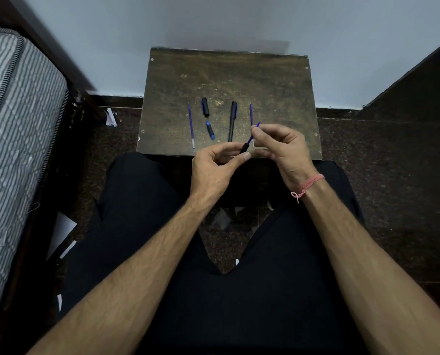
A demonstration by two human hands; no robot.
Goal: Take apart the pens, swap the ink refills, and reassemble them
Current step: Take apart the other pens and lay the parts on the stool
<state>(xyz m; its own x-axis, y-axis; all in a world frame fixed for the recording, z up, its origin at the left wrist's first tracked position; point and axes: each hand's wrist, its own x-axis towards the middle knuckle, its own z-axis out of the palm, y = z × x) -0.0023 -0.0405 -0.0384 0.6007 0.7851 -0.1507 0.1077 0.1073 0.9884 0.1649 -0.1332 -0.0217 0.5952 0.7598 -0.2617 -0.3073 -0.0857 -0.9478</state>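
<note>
A loose blue refill [191, 124], black cap [205, 106], blue grip piece [210, 130] and capped black pen [232, 121] lie near the surface's front edge. Another refill [251, 114] lies rightmost. A third refill [254, 133] enters a black barrel [244, 147], held tilted.

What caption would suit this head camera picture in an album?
Left hand holds a black pen barrel while right hand pinches its blue refill.

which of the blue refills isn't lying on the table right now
The refill pinched in the right hand, its lower end in the black barrel held by the left hand. The left refill and the far-right refill lie flat on the table.
</note>
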